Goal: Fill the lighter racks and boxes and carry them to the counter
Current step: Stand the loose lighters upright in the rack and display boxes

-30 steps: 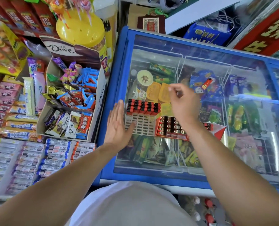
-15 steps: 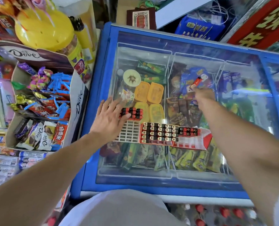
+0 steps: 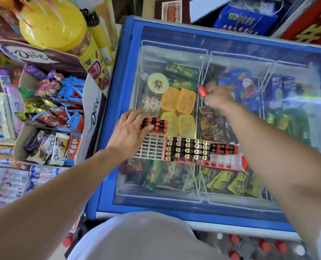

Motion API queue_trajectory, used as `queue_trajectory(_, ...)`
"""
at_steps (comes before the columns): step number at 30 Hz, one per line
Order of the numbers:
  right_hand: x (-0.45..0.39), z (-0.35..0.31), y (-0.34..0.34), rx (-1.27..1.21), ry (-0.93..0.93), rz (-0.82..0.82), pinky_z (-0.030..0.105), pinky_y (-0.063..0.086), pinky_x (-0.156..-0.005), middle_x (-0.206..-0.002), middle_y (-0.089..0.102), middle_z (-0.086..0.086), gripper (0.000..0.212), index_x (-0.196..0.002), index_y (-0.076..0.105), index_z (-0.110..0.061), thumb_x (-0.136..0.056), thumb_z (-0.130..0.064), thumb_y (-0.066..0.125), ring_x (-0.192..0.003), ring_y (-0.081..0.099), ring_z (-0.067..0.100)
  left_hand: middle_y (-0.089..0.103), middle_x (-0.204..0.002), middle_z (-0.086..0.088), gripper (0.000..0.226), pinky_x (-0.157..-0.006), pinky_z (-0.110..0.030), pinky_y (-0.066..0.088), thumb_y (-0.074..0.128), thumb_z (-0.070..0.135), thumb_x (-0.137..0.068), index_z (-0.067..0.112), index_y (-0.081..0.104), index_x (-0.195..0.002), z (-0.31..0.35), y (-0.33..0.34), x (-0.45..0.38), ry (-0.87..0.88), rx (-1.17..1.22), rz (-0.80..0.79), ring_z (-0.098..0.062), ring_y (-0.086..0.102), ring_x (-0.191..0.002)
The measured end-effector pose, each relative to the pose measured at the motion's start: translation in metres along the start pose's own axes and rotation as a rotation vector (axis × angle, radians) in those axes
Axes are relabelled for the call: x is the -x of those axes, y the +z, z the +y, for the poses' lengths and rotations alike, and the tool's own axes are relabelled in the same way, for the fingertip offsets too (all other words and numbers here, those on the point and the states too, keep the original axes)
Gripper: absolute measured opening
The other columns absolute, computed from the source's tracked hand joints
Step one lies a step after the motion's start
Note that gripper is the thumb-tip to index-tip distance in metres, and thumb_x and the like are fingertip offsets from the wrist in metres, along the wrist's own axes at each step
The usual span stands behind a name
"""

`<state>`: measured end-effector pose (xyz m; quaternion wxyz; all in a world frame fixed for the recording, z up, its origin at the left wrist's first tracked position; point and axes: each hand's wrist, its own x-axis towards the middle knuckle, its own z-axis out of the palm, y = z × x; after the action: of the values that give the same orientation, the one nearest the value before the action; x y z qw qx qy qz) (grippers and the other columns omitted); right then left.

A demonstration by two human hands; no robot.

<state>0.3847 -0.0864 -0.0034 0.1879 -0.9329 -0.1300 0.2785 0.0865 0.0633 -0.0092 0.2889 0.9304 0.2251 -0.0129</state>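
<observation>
Red lighter [image 3: 202,91]: pinched in the right hand [image 3: 218,98], raised over the freezer lid [image 3: 174,49], cap end poking up and to the left out of the fingers.
Right grip: clenched round that single lighter, fingers curled, nothing else in it.
Left grip: released, fingers straight, left hand [image 3: 131,132] lying flat on the white rack [image 3: 152,147] and touching the near end of its red-and-black lighters [image 3: 156,125].
White rack: on the freezer glass, far rows filled, near rows bare grid.
Red box [image 3: 186,151]: just beside the rack on its right, packed with black lighters, brass ends up.
Second red box [image 3: 224,154]: touching the first on the right, only a few lighters [image 3: 222,148] in its far corner, rest unfilled.
Key relation: open slots all lie nearer the body than the held lighter, rack down and to the left, second box nearly straight below the right hand.
Long axis: lighter tilted, slots upright, so a turn to vertical looks needed before dropping in.
Nearer hand: right one for the box, left one already steadying the rack.
Progress: filling stage by the look of it, carrying to the bench not yet begun.
Dove carton [image 3: 92,109]: left of the freezer, full of sweets, well out of play.
</observation>
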Motion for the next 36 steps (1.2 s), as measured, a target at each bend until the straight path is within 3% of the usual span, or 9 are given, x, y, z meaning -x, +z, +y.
queue_trajectory(2,0.020,-0.013,0.008,-0.137,-0.094,-0.006,0.026,0.043,-0.062,-0.106,0.068,0.004,0.016,-0.108,0.068,-0.019,-0.093,-0.024,0.070,-0.083,0.061,0.014,0.044,-0.152,0.001,0.058,-0.115,-0.048,0.035,0.033,0.057,-0.103,0.021,0.045,-0.148,0.001,-0.002,0.001,-0.027,0.030,-0.029,-0.027,0.034,-0.139)
queue_trajectory(4,0.040,-0.024,0.012,-0.282,-0.152,-0.030,0.026,0.050,-0.074,-0.113,0.067,0.001,0.029,-0.115,0.059,-0.022,-0.091,-0.020,0.073,-0.090,0.063,0.008,0.042,-0.153,0.002,0.059,-0.116,-0.047,0.034,0.033,0.058,-0.103,0.023,0.043,-0.149,0.002,-0.005,0.000,-0.038,0.050,-0.053,-0.026,0.032,-0.140)
queue_trajectory(6,0.066,-0.032,0.013,-0.351,-0.245,-0.052,0.039,0.055,-0.092,-0.115,0.067,-0.003,0.048,-0.126,0.049,-0.026,-0.087,-0.017,0.076,-0.102,0.065,0.012,0.035,-0.159,0.002,0.060,-0.122,-0.048,0.026,0.033,0.059,-0.103,0.025,0.039,-0.152,0.005,-0.008,0.000,-0.030,0.089,-0.061,-0.023,0.024,-0.147)
queue_trajectory(8,0.097,-0.040,0.014,-0.374,-0.346,-0.078,0.042,0.057,-0.092,-0.115,0.065,-0.004,0.058,-0.127,0.043,-0.039,-0.086,-0.014,0.076,-0.103,0.067,0.011,0.015,-0.168,0.005,0.065,-0.127,-0.042,0.009,0.034,0.060,-0.103,0.028,0.024,-0.159,0.007,-0.011,0.002,-0.047,0.159,-0.065,-0.013,0.005,-0.154)
queue_trajectory(10,0.127,-0.047,0.018,-0.382,-0.419,-0.089,0.043,0.059,-0.088,-0.116,0.066,-0.003,0.054,-0.127,0.044,-0.045,-0.090,-0.017,0.072,-0.097,0.070,0.010,-0.001,-0.170,0.011,0.074,-0.125,-0.034,0.002,0.035,0.062,-0.103,0.028,0.007,-0.163,0.006,-0.013,0.011,-0.063,0.249,-0.011,-0.004,-0.006,-0.154)
queue_trajectory(14,0.181,-0.063,0.028,-0.223,-0.538,-0.116,0.033,0.059,-0.073,-0.113,0.068,-0.006,0.035,-0.139,0.049,-0.032,-0.105,-0.032,0.050,-0.082,0.071,0.000,0.001,-0.171,0.007,0.087,-0.128,-0.039,0.004,0.032,0.072,-0.097,0.026,-0.004,-0.163,-0.006,-0.005,0.042,-0.129,0.316,0.081,-0.007,-0.003,-0.155)
queue_trajectory(18,0.201,-0.070,0.054,-0.039,-0.646,-0.081,0.026,0.046,-0.093,-0.117,0.059,-0.015,0.028,-0.130,0.062,-0.029,-0.103,-0.031,0.055,-0.104,0.057,0.004,-0.008,-0.170,0.004,0.099,-0.128,-0.043,-0.002,0.036,0.076,-0.093,0.028,-0.019,-0.160,-0.031,0.018,0.064,-0.161,0.219,-0.123,-0.010,-0.009,-0.155)
queue_trajectory(26,0.204,-0.072,0.102,0.064,-0.633,0.162,0.033,0.056,-0.071,-0.094,0.072,-0.002,0.018,-0.106,0.065,-0.016,-0.091,-0.020,0.074,-0.077,0.063,0.011,0.000,-0.171,0.000,0.110,-0.126,-0.045,-0.004,0.058,0.066,-0.090,0.023,-0.015,-0.161,-0.049,0.035,0.062,-0.052,0.167,-0.090,-0.009,-0.012,-0.155)
queue_trajectory(36,0.202,-0.078,0.127,0.205,-0.587,0.353,0.025,0.047,-0.057,-0.088,0.074,-0.012,0.014,-0.101,0.070,-0.030,-0.089,-0.037,0.073,-0.070,0.066,0.006,0.000,-0.171,-0.002,0.116,-0.126,-0.041,-0.009,0.061,0.066,-0.087,0.020,-0.018,-0.160,-0.051,0.037,0.062,-0.057,0.151,-0.103,-0.005,-0.015,-0.153)
